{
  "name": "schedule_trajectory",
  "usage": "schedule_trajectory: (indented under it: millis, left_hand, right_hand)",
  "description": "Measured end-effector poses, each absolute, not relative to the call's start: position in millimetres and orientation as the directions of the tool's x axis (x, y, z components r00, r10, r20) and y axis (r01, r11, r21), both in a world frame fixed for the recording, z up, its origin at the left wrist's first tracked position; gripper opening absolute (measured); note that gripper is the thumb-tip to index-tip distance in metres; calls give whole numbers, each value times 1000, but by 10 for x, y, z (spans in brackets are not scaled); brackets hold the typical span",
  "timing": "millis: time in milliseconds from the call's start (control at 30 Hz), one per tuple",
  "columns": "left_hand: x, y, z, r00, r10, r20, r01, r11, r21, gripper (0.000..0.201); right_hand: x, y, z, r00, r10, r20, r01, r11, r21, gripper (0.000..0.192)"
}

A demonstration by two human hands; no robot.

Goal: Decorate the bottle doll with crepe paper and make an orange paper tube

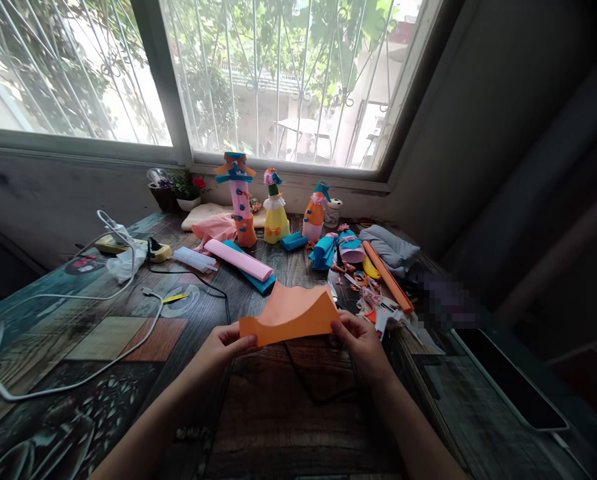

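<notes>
A curved piece of orange crepe paper is stretched between my two hands above the table. My left hand pinches its left end between thumb and fingers. At the other end, my right hand grips the paper the same way. Just beyond it lie a pink paper roll and a blue one. To the right of the paper, a glue gun rests among orange and pink scraps.
Three paper-covered bottles stand at the back: a tall pink-orange one, a yellow one and an orange one. A white cable loops across the left. An orange roll and a phone lie on the right.
</notes>
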State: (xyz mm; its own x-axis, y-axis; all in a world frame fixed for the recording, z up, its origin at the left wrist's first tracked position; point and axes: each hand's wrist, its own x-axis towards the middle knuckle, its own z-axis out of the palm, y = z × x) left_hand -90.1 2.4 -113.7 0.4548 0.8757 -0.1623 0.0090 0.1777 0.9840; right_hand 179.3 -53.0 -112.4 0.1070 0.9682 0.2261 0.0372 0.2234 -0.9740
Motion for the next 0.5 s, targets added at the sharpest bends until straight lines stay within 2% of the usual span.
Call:
schedule_trajectory:
  millis: [133, 267, 333, 400, 500]
  left_hand:
    - [-921, 8, -1115, 506, 844, -179, -7, 211, 978, 51]
    - [-920, -55, -969, 628, 753, -197, 71, 196, 978, 71]
    - [-892, -82, -935, 626, 741, -245, 131, 210, 969, 65]
    - [-855, -98, -952, 575, 778, -254, 147, 207, 967, 50]
    - [-814, -116, -1024, 451, 881, -143, 143, 87, 986, 28]
  right_hand:
    - [1800, -602, -1052, 49, 960, 276, -27, 277, -960, 29]
    - [1815, -637, -1057, 70, 951, 303, -53, 306, -950, 33]
    - [1823, -632, -1087, 115, 946, 302, -51, 309, -950, 37]
    - [1835, -618, -1128, 194, 938, 288, -38, 301, -953, 36]
    - [1849, -592, -1193, 335, 907, 256, -18, 278, -960, 33]
